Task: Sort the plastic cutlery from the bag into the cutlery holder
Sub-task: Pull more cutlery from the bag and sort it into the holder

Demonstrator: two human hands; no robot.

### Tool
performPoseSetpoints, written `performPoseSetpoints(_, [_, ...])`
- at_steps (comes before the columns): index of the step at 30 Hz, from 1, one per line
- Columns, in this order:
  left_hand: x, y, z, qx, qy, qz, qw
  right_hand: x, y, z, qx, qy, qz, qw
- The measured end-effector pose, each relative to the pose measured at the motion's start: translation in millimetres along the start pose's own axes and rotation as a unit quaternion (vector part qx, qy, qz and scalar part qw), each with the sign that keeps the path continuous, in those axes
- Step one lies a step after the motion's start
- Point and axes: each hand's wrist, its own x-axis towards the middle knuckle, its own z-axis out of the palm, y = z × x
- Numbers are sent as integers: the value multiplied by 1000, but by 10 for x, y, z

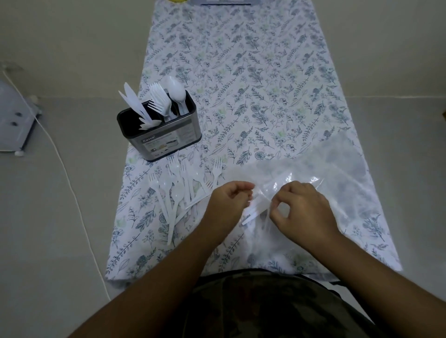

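Floral cloth [265, 79] over grey floor [60, 217]

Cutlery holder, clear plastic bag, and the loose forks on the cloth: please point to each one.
cutlery holder [166, 142]: head view, on its labelled front wall.
clear plastic bag [337, 169]: head view, on its flat upper part.
loose forks [216, 169]: head view, on one fork's neck.

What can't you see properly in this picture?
- Head view: the white pieces between the left hand and right hand sit behind the crinkled bag; their kind is unclear.
- The holder walls hide the cutlery handles and any dividers.
- The label print is too small to read.
- A yellow thing is cut off by the top edge.
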Motion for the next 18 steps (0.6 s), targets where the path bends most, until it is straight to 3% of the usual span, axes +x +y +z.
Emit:
performPoseSetpoints(2, [54, -103, -11, 224, 2, 113, 968, 30, 52, -22, 62, -15, 20, 998])
performPoseSetpoints(4, [138, -211, 26, 352, -45, 185, 916, 76, 100, -44, 127, -27, 22, 991])
performPoseSetpoints(6, [207, -262, 127, 453, -71, 210, 863, 102, 110, -90, 173, -32, 20, 984])
performPoseSetpoints(8, [266, -277, 248, 544, -34, 208, 812, 111, 97, -136, 202, -31, 24, 979])
performPoseSetpoints(12, [369, -297, 402, 654, 1, 173, 736, 121, 79, -190, 254, -23, 47, 966])
performPoseSetpoints(18, [452, -361, 443, 721, -43, 147, 676, 112, 114, -221, 283, -3, 59, 957])
